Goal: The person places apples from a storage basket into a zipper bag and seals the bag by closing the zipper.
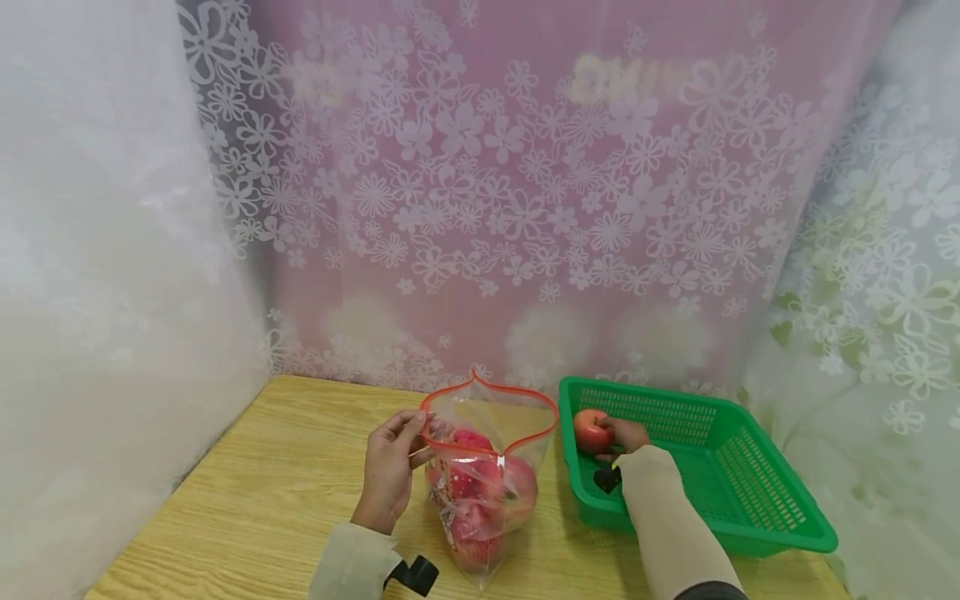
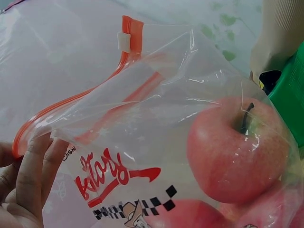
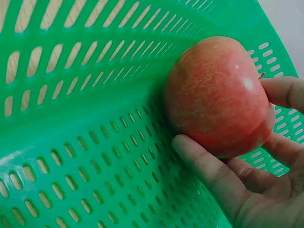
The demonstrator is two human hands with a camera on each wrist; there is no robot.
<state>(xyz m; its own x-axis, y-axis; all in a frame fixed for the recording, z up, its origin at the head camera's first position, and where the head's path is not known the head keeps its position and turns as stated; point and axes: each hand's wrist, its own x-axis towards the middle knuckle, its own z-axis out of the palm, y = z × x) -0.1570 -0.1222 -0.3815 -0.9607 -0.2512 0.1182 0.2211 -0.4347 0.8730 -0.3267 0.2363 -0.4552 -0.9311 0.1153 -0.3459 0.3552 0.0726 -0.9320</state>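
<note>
My left hand (image 1: pixel 390 467) pinches the orange-red zip rim of a clear zip bag (image 1: pixel 491 417) at its left side. The bag's mouth gapes wide, and several red apples (image 2: pixel 237 152) lie inside it. Red lettering and a black checkered print mark the bag's wall in the left wrist view, with a white slider (image 2: pixel 124 42) at the end of the zip. Inside the green basket, my right hand (image 1: pixel 626 435) grips a red apple (image 3: pixel 216 97), thumb and fingers curled round it. That apple is by the basket's left wall.
The green plastic basket (image 1: pixel 787 510), with slotted walls and floor, stands to the right of the bag on a wooden table (image 1: pixel 255 483). A pink flowered curtain (image 1: pixel 480 208) hangs behind the table, with pale sheets on both sides.
</note>
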